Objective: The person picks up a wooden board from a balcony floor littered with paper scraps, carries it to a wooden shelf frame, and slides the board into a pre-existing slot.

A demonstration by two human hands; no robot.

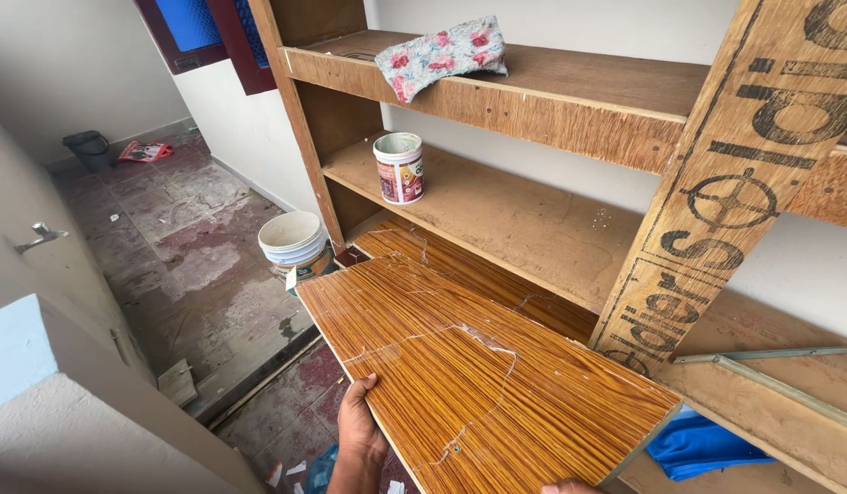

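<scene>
While my left hand (357,423) grips the striped laminate panel's (469,375) near edge, right hand (570,488) barely shows, grasp unclear; I'd keep it level against the shelf frame (496,215)

Left hand (359,423) grips edge of striped laminate board (469,366); glue tin (399,167) on plywood shelf (515,220).

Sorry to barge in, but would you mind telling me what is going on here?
A person holds a laminate-faced wood-grain board over a plywood shelf unit. The left hand has a grip on its near edge; the right hand barely shows at the bottom. A small paint can stands on the middle shelf.
</scene>
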